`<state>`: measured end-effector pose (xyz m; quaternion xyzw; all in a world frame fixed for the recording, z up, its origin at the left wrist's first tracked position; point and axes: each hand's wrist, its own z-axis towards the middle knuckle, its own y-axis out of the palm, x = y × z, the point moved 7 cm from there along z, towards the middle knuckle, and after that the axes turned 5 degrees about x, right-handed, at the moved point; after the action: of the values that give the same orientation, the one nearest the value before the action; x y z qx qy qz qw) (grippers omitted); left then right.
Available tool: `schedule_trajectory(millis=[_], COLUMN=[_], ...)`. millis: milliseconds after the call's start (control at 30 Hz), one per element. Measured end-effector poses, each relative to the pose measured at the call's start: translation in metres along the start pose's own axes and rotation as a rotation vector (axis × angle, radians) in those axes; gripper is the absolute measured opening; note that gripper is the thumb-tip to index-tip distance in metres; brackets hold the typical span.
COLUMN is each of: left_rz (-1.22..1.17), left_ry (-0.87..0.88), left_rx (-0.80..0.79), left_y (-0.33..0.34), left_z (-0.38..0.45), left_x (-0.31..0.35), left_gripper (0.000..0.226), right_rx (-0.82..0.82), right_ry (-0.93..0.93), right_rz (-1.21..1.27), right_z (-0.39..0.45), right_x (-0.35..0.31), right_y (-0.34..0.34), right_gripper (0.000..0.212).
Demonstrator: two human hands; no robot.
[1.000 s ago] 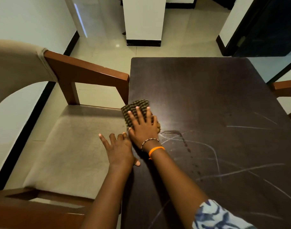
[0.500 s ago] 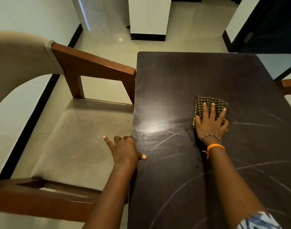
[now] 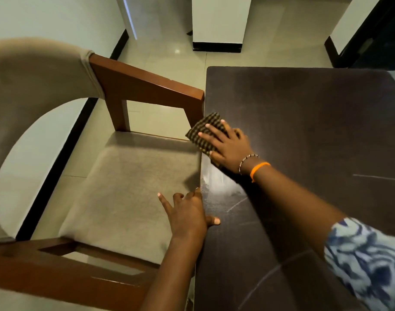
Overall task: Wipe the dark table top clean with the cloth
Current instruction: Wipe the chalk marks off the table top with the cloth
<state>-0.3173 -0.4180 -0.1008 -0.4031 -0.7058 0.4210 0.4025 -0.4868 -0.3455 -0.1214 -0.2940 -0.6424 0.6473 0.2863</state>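
- Head view: the right hand's fingers (image 3: 211,131) lie straight and spread, pressing flat on the folded brown-and-cream checked cloth (image 3: 203,134).
- The right hand (image 3: 229,147) wears a beaded bracelet (image 3: 247,160) and an orange wristband (image 3: 258,169); a blue-and-white patterned sleeve (image 3: 369,257) covers the upper arm.
- The cloth sits at the left edge of the dark rectangular wooden desk (image 3: 304,122), one corner hanging past that edge, just beside the chair's arm.
- The left hand (image 3: 187,214) holds nothing: its fingers are loose against the desk edge, its thumb resting on top.
- Pale streaks mark the desk near the person.
- A brown wooden armchair with beige upholstery (image 3: 124,189) stands beside the desk on a pale tiled floor (image 3: 160,55).
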Motion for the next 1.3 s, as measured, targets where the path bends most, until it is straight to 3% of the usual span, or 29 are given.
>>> schedule_trajectory(millis=[167, 300, 500, 633, 733, 900, 1000, 1100, 1300], left_rz=[-0.015, 0.0, 0.12, 0.203, 0.191, 0.196, 0.174, 0.174, 0.203], left_ry=[0.0, -0.014, -0.057, 0.0, 0.043, 0.031, 0.02, 0.01, -0.008], left_rx=[0.024, 0.025, 0.066, 0.154, 0.108, 0.031, 0.022, 0.013, -0.002], left_y=[0.003, 0.002, -0.009, -0.017, -0.013, -0.004, -0.003, -0.004, -0.008], left_z=[0.0, -0.004, -0.012, -0.022, -0.024, -0.019, -0.015, -0.011, -0.012], left_x=[-0.003, -0.002, 0.004, 0.02, 0.03, 0.029, 0.031, 0.034, 0.037], left_gripper=[0.077, 0.08, 0.092, 0.093, 0.1, 0.111, 0.115, 0.118, 0.111], right_rx=[-0.042, -0.076, -0.061, -0.043, -0.02, 0.034, 0.048, 0.036, -0.004], right_ry=[0.188, 0.245, 0.048, 0.02, 0.186, 0.697, 0.888, 0.834, 0.418], right_rz=[0.025, 0.055, 0.104, 0.099, 0.038, 0.055, 0.071, 0.061, 0.156], right_z=[0.06, 0.052, -0.035, -0.087, -0.118, -0.185, -0.194, -0.171, -0.098], right_x=[0.033, 0.017, -0.058, -0.047, 0.008, 0.12, 0.126, 0.09, -0.025], right_y=[-0.001, 0.0, -0.001, -0.005, -0.01, -0.014, -0.011, -0.011, -0.004], right_gripper=[0.054, 0.055, 0.061, 0.062, 0.062, 0.059, 0.059, 0.061, 0.062])
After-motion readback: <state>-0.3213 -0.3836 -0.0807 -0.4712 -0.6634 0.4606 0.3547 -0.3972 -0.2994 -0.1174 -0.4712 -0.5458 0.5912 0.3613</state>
